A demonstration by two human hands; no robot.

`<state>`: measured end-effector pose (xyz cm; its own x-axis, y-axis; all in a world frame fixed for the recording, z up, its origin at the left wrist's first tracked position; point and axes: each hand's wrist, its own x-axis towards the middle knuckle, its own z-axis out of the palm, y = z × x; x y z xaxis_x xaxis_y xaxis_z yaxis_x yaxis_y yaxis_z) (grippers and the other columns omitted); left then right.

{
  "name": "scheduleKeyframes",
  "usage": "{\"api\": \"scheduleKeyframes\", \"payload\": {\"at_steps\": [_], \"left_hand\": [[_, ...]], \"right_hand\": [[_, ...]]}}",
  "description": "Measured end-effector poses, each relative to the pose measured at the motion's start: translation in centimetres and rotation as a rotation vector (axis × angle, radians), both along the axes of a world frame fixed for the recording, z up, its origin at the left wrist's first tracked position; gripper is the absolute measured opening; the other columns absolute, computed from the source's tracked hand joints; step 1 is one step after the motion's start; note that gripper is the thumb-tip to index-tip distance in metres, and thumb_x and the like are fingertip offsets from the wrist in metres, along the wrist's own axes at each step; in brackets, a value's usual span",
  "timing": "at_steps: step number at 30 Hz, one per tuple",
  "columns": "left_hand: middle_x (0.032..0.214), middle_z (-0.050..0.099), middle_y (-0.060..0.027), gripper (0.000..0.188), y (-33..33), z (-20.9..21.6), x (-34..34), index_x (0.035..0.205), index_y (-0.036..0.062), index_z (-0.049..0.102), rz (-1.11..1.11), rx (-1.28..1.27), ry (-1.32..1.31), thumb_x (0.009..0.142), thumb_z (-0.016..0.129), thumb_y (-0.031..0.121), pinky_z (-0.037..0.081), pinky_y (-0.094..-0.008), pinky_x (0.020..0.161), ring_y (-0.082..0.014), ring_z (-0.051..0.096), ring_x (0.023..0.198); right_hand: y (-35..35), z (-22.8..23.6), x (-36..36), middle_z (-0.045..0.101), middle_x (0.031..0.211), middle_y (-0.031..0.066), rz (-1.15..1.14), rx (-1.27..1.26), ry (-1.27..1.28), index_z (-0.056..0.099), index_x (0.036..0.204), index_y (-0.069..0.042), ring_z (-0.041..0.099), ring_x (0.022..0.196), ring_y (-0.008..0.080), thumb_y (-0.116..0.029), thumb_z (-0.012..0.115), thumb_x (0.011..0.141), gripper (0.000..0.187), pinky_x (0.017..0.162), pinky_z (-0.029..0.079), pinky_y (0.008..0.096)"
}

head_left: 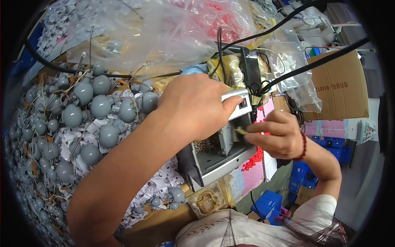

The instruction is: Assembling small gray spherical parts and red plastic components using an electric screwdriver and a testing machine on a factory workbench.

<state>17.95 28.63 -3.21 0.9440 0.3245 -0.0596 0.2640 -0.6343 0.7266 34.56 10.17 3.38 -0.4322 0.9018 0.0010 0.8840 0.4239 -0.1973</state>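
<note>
A silver-grey screw feeder [224,166], an open-fronted box with many tiny metal screws [200,146] in its tray, stands tilted in the middle. My left hand [193,105] reaches over its top and grips it, the thumb lying by a dark rocker switch [242,103]; the other fingers are mostly hidden behind the hand. At the box's right side my right hand [276,138] is closed in a pinch. A small pale-yellow piece [241,131] shows at its fingertips, in front of the opening, too blurred to name.
Grey ball-shaped parts with wires [100,106] heap up on the left among white plastic pieces [158,187]. Small red parts [252,163] lie right of the feeder. Black cables [317,61] cross above. Clear bags [164,37], a cardboard box [341,88] and blue bins [267,204] surround the bench.
</note>
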Motion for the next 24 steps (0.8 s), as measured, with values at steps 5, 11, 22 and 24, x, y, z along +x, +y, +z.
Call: {"api": "scheduleKeyframes", "payload": {"at_steps": [5, 11, 22, 24], "left_hand": [[0.092, 0.068, -0.0179, 0.041, 0.1, -0.1, -0.2, 0.106, 0.0121, 0.073, -0.001, 0.005, -0.042, 0.094, 0.052, 0.045, 0.05, -0.0472, 0.078, -0.0375, 0.064, 0.091], [0.096, 0.07, -0.019, 0.04, -0.3, 0.1, 0.1, 0.104, 0.0089, 0.074, 0.005, 0.037, -0.069, 0.093, 0.056, 0.043, 0.05, -0.045, 0.08, -0.0387, 0.064, 0.092], [0.107, 0.07, -0.0203, 0.044, -0.6, 0.4, -0.2, 0.109, 0.0052, 0.072, 0.048, 0.007, -0.051, 0.094, 0.056, 0.043, 0.05, -0.0407, 0.088, -0.0372, 0.065, 0.1], [0.106, 0.07, -0.0205, 0.044, -0.7, 0.4, 0.0, 0.109, 0.0047, 0.072, 0.035, 0.018, -0.04, 0.094, 0.056, 0.043, 0.05, -0.0405, 0.088, -0.0371, 0.065, 0.1]], "right_hand": [[-3.8, 6.3, 0.3, 0.07, 0.072, 0.0098, -0.698, -0.232, 0.514, 0.073, 0.099, -0.001, 0.059, 0.054, 0.0148, -0.009, 0.069, 0.085, 0.017, 0.054, 0.048, 0.0284], [-12.6, 4.1, -1.1, 0.068, 0.097, 0.0199, -0.607, -0.375, 0.986, 0.058, 0.119, 0.009, 0.065, 0.081, 0.0241, -0.029, 0.079, 0.082, 0.057, 0.07, 0.053, 0.0335], [-24.5, -6.0, -10.9, 0.065, 0.106, 0.0101, -0.974, -0.627, 1.263, 0.048, 0.133, 0.003, 0.062, 0.082, 0.0111, 0.004, 0.057, 0.094, 0.04, 0.071, 0.051, 0.0251], [-23.6, -6.0, -12.8, 0.066, 0.104, 0.0096, -1.045, -0.609, 1.4, 0.045, 0.134, 0.003, 0.06, 0.08, 0.008, 0.004, 0.05, 0.097, 0.037, 0.069, 0.049, 0.0216]]}}
